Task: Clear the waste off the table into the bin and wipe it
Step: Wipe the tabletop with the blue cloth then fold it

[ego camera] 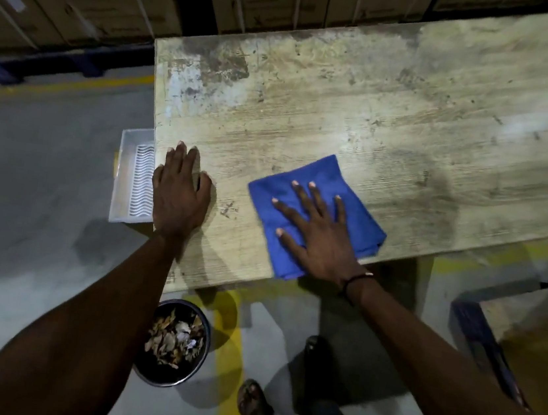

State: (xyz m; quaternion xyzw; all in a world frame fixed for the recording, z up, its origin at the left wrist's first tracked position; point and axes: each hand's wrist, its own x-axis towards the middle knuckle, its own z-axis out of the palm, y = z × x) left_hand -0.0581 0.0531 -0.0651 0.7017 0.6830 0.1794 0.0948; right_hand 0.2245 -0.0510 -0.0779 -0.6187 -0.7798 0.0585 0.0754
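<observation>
Wiping step in hand: right hand (323,234) flat, fingers spread, pressing blue cloth (316,216) on desk (363,115) at frame centre. Left hand (180,189) flat, bracing desk edge. Bin (173,343) lower centre holds waste. Next: sweep cloth toward stained upper desk.

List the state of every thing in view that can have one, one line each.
blue cloth: folded, lying flat on the table near its front edge, under the right hand.
right hand: fingers spread, pressing on the cloth.
left hand: flat on the table near its left edge, holding nothing.
table: stained and scuffed, no loose waste visible.
bin: on the floor, holding dry waste.
white tray: beside the table's left edge, partly hidden, looks empty.
</observation>
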